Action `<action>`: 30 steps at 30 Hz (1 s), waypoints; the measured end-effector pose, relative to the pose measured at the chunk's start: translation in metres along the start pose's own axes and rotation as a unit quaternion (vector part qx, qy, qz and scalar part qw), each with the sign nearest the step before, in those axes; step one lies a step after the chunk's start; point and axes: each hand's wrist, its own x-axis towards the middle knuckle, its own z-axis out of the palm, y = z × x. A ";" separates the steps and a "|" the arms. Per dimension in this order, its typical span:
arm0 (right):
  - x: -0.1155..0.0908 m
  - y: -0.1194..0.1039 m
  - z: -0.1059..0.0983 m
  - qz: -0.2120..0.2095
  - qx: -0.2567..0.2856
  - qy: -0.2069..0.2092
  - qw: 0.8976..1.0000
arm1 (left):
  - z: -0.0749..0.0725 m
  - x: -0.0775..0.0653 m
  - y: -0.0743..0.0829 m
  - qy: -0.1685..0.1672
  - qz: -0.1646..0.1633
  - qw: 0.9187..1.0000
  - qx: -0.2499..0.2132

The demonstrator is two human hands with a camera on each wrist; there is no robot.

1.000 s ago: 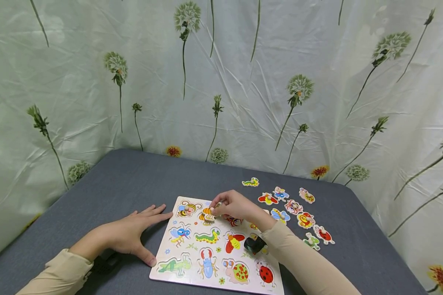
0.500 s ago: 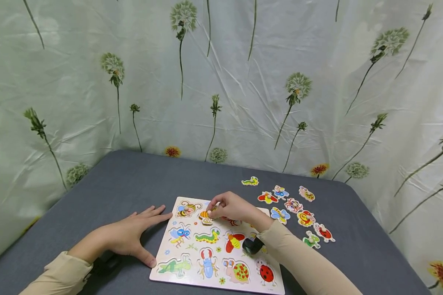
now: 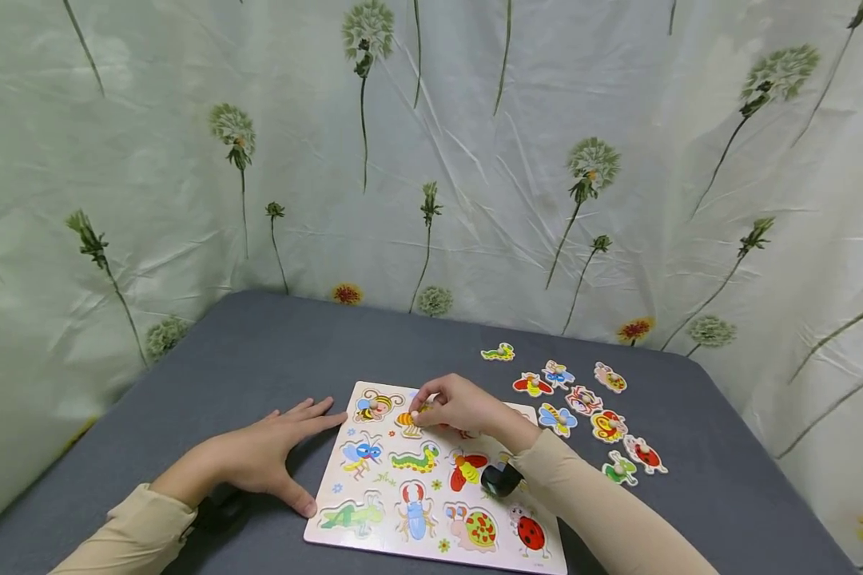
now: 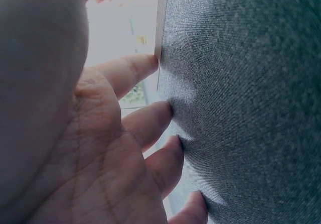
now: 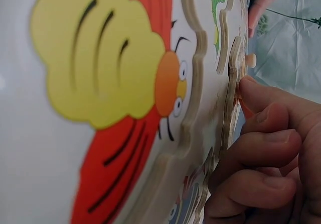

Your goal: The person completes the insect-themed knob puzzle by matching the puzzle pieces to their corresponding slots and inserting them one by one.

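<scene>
A pale wooden peg puzzle board (image 3: 384, 547) with printed insects lies on the table. My right hand (image 3: 456, 406) pinches an orange-and-yellow striped bug puzzle piece (image 3: 407, 421) at the board's back row; its fingertips partly cover the piece. I cannot tell whether it sits fully in its recess. To its left, a bee piece (image 3: 375, 407) with a knob lies in the corner recess. My left hand (image 3: 266, 451) is spread beside the board, thumb and index finger touching its left edge. In the left wrist view, the other fingertips rest on the dark cloth (image 4: 251, 108).
Several knobbed insect pieces lie right of and behind the board, among them a green caterpillar (image 3: 499, 352), a ladybird (image 3: 645, 454) and a blue-winged dragonfly (image 3: 557, 419). A flowered curtain (image 3: 295, 144) hangs behind the table (image 3: 288, 343).
The striped piece has shifted slightly left and lowered toward the board, with my right hand still on it. My left hand has stayed at the board's edge. The head view has turned slightly.
</scene>
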 end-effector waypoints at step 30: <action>0.003 0.001 -0.001 -0.011 -0.018 -0.008 1.000 | 0.000 -0.002 0.002 0.007 0.005 1.000 0.001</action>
